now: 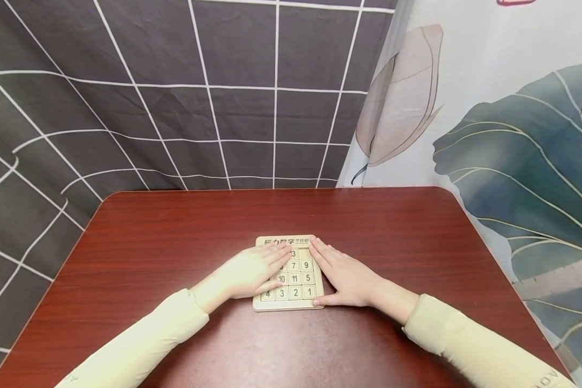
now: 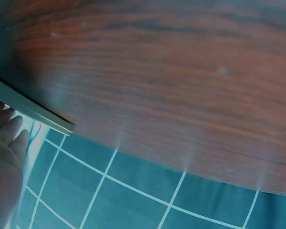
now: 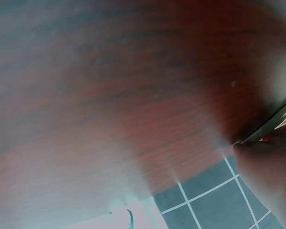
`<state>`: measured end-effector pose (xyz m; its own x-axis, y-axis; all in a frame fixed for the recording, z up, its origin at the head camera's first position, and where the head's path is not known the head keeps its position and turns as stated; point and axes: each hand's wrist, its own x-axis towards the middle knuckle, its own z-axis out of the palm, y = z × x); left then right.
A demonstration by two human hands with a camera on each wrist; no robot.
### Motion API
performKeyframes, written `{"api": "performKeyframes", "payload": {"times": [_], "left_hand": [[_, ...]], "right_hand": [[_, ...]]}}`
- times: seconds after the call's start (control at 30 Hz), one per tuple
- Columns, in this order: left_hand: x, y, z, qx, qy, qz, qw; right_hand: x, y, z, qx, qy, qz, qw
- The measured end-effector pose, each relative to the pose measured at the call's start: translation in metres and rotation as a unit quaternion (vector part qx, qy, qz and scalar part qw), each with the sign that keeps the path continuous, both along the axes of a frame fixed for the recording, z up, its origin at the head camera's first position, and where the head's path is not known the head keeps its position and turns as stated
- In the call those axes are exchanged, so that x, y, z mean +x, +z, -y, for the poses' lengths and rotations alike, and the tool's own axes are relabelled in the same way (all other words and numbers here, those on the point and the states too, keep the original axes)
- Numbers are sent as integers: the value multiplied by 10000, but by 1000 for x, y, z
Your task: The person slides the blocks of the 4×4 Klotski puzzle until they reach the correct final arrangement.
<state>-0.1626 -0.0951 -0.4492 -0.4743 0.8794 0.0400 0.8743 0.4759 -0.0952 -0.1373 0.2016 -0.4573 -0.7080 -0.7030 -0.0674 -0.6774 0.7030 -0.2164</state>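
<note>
A pale wooden number sliding puzzle (image 1: 287, 306) lies flat on the table, with printed characters along its top border. Its bottom row reads 4, 3, 2, 1; tiles 7, 9, 10, 11 and 5 show above. My left hand (image 1: 252, 272) rests over the puzzle's left side with straight fingers, hiding several tiles. Along the right border lies my right hand (image 1: 349, 277), fingers extended toward the top corner and thumb at the bottom corner. In the left wrist view, the fingers (image 2: 8, 131) lie over the puzzle's edge (image 2: 38, 112). The right wrist view shows that hand (image 3: 271, 167) against the opposite edge.
The reddish-brown wooden table (image 1: 184, 226) has rounded far corners. Behind it hangs a dark cloth with a white grid (image 1: 242, 113). A pale curtain with leaf patterns (image 1: 524, 156) hangs at the right. Light-coloured sleeves (image 1: 140, 339) cover both forearms.
</note>
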Motion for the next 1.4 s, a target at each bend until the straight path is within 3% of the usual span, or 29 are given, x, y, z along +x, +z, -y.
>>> {"api": "performKeyframes", "payload": {"times": [0.13, 0.27, 0.43, 0.77, 1.03, 1.23, 1.4], "left_hand": [[2, 3, 0, 114, -105, -41, 9999], [5, 4, -6, 238, -452, -162, 9986], [9, 5, -14, 84, -742, -295, 9968], [8, 4, -22, -139, -665, -355, 9971], [-5, 0, -26, -192, -208, -116, 9995], [-5, 0, -25, -189, -262, -180, 9993], [6, 0, -23, -197, -531, -288, 9980]], "right_hand": [[0, 0, 0, 2, -10, 11, 10000], [1, -1, 0, 18, 1, -6, 10000], [0, 0, 0, 39, 10, -67, 10000], [0, -1, 0, 40, -2, -49, 10000], [1, 0, 1, 61, -6, -37, 10000], [1, 1, 1, 68, -31, -10, 10000], [1, 1, 1, 44, -22, -26, 10000]]}}
